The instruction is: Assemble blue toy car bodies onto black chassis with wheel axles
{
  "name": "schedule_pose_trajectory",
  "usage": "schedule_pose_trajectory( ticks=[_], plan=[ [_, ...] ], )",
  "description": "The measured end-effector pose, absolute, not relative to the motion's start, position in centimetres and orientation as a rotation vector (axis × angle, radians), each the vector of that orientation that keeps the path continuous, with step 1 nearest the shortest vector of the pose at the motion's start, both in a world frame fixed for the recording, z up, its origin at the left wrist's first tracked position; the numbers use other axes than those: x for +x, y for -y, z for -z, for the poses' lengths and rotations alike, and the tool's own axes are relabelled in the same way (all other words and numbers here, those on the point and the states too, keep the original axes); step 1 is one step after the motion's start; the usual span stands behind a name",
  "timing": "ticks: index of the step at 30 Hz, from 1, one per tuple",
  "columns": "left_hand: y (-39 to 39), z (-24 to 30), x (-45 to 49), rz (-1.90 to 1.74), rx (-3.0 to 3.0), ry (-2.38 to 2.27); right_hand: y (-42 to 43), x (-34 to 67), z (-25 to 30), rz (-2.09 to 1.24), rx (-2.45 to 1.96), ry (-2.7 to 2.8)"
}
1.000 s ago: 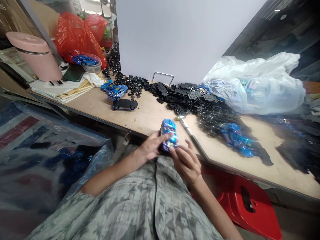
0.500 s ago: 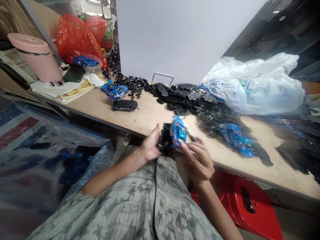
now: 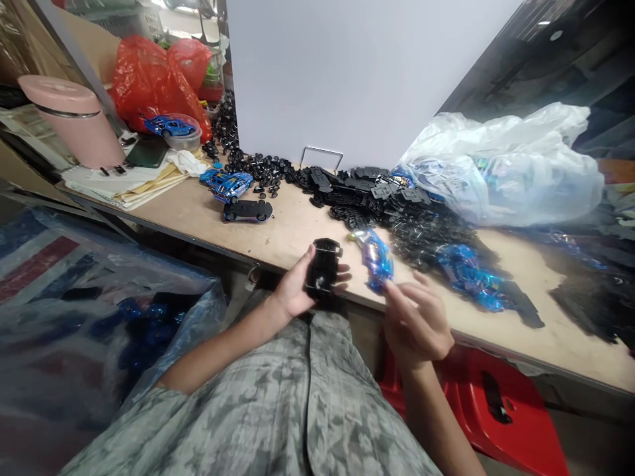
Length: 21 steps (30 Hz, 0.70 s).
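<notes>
My left hand (image 3: 296, 285) holds a black toy car chassis (image 3: 323, 268), its inner side facing up, with the fingers curled beneath. To its right is a shiny blue toy car body shell (image 3: 378, 259), smeared by motion, its near end at the fingertips of my right hand (image 3: 419, 320). A small yellowish piece (image 3: 354, 236) shows by the shell's far end; its kind cannot be made out. Beyond lie a heap of black chassis (image 3: 357, 192) and a pile of small wheel-and-axle sets (image 3: 262, 168).
Blue toy cars (image 3: 228, 183) and an upturned one (image 3: 247, 211) stand left on the table. More blue shells (image 3: 469, 274) lie right, before a white plastic bag (image 3: 510, 178). A pink flask (image 3: 74, 122), a red bag (image 3: 153, 79) and a red stool (image 3: 501, 410) are around.
The blue shell has moved right, away from the chassis, together with my right hand. My left hand stays nearly in place; the chassis is now fully visible in it.
</notes>
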<state>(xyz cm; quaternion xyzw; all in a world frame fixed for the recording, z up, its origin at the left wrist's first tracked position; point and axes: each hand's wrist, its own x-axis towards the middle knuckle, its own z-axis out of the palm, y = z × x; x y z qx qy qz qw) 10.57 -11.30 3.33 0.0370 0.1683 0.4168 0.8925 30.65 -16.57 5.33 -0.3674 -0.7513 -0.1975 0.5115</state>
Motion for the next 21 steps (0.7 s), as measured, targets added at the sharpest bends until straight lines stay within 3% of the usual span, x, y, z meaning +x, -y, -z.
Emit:
schedule_pose_trajectory(
  ticks=[21],
  plan=[
    [10.92, -2.78, 10.79, -0.85, 0.168, -0.457, 16.09, 30.45, -5.03, 0.442, -0.915, 1.855]
  ],
)
